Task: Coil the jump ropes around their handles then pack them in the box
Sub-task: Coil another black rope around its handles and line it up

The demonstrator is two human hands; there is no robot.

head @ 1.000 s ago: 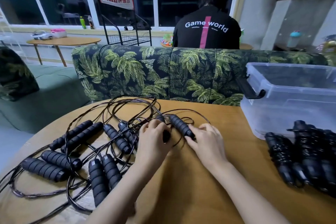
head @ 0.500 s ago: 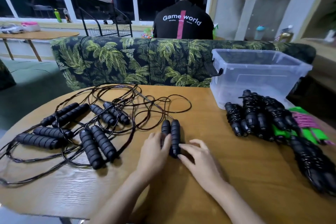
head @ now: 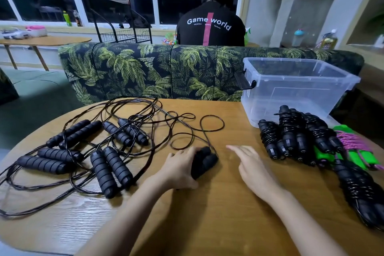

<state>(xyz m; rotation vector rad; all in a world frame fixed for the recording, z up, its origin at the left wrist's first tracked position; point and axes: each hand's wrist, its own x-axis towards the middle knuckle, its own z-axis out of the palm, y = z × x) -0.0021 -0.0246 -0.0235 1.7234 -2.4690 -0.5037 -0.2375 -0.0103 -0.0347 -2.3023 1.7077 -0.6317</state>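
Blurred: black ribbed foam handles (head: 204, 161), near ends hidden under my left grip (head: 180, 169), clamped on pair, low over round wooden desk (head: 218, 214). Thin black cord (head: 223, 123) trails beyond. Right grip (head: 252, 170) apart, fingers straight, just right of handles. Clear plastic box (head: 291, 97) far right. Coiled black ropes (head: 288, 131) before it, nearest bundle cut off.

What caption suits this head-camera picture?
Left hand grips two black handles, right hand open, tangled ropes left, coiled ropes beside clear box.
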